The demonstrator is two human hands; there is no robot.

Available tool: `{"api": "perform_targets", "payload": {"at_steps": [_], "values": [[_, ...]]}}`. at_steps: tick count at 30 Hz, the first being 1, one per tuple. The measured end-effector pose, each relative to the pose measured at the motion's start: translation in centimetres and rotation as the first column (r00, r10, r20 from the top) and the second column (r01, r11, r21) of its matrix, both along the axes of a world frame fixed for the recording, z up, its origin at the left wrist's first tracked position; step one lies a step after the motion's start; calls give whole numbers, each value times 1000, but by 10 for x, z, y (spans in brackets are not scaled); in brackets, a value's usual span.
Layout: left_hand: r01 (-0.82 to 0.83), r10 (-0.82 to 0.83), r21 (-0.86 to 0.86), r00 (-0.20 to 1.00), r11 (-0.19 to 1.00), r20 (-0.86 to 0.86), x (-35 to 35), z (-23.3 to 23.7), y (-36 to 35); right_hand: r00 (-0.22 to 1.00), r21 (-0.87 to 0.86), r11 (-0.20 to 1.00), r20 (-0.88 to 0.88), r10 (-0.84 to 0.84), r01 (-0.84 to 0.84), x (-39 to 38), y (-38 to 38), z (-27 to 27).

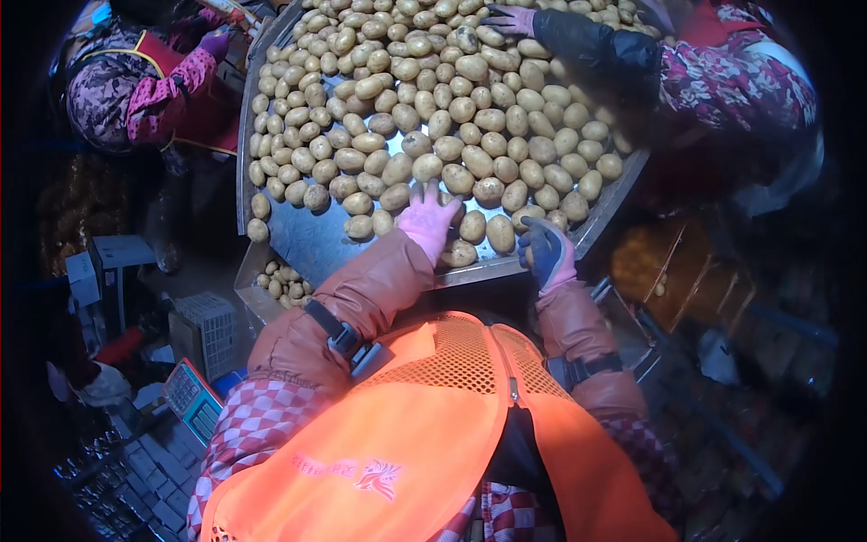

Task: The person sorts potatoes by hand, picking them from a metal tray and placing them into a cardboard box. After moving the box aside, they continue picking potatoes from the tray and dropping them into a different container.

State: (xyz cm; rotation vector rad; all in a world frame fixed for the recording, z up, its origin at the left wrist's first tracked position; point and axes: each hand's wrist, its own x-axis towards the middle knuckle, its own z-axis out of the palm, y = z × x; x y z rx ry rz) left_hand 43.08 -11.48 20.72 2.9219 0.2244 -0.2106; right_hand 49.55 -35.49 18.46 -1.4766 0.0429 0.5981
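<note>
Many potatoes (476,161) cover a metal sorting table (312,237). My left hand (427,223), in a pink glove with grey fingertips, reaches over its near edge. The fingers are spread and rest against potatoes there, holding none that I can see. At the near right corner is my right hand (551,256), in a dark-fingered glove with a pink cuff. Its fingers are bent inward, and a small potato-coloured patch shows between them and the thumb. The palm side is hidden. A loose potato (500,234) lies just left of this hand.
Two people stand at the table, one at left (149,95), one at right (722,86); the right one's gloved hand (510,20) touches potatoes. Below the near left edge, a bin (248,282) holds small potatoes. A crate (206,330) and a scale (192,402) are lower left.
</note>
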Motion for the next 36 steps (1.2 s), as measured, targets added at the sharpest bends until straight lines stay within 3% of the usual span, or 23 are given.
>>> {"api": "perform_targets", "payload": {"at_steps": [3,4,5,7,9,11,12,13,15,17,18,21,22,25,27,29,30,31,33,36], "values": [[73,-56,-136,991,988,124,-13,5,-11,998,-23,1000,-62,-15,14,4,1,1],[81,-82,-241,997,967,6,-20,9,-11,998,5,1000,-64,-25,25,4,0,-2],[73,-74,-254,997,964,7,-26,8,-5,997,33,999,-66,-34,36,4,-1,-4],[198,-134,-454,976,869,170,-37,7,17,994,-9,999,-104,-36,35,7,1,2],[135,-93,-619,991,773,101,-49,32,41,990,-54,998,-136,-39,31,14,11,4],[105,4,-550,981,828,194,-78,18,64,926,-230,972,356,125,-43,13,36,-3],[91,25,-557,980,825,197,-92,15,73,907,-219,969,373,194,-117,19,58,8],[1,145,-546,964,838,224,-106,13,81,818,-346,930,495,292,-122,22,78,21],[-105,281,-543,926,833,251,-125,5,95,810,-609,757,306,500,-237,35,126,53],[-214,433,-580,860,786,270,-136,0,104,587,-911,401,274,762,-96,41,163,43],[-213,458,-595,838,775,297,-140,0,107,523,-949,299,208,827,-96,41,176,38],[-251,496,-595,817,764,293,-136,-1,117,495,-979,184,119,861,-84,32,195,44],[-256,510,-605,809,754,294,-129,-2,119,507,-977,142,44,861,-157,35,198,51],[-147,413,-603,849,784,330,-84,3,124,522,-978,102,-8,853,-181,44,195,40],[-154,339,-472,878,868,338,-45,-1,120,522,-983,101,5,853,-154,47,197,33],[-259,297,-392,954,883,39,2,17,114,524,-985,101,14,852,-139,45,206,37],[-227,271,-322,958,919,98,18,-19,112,572,-985,52,-51,819,-163,39,214,48],[-237,281,-319,955,917,98,34,-19,111,614,-982,4,-115,781,-188,38,218,54],[-408,372,-182,906,895,-204,60,-17,108,594,-976,6,-128,795,-219,44,220,51],[-331,304,-171,938,928,-170,59,-11,117,562,-971,65,-77,824,-229,49,210,46]]}}
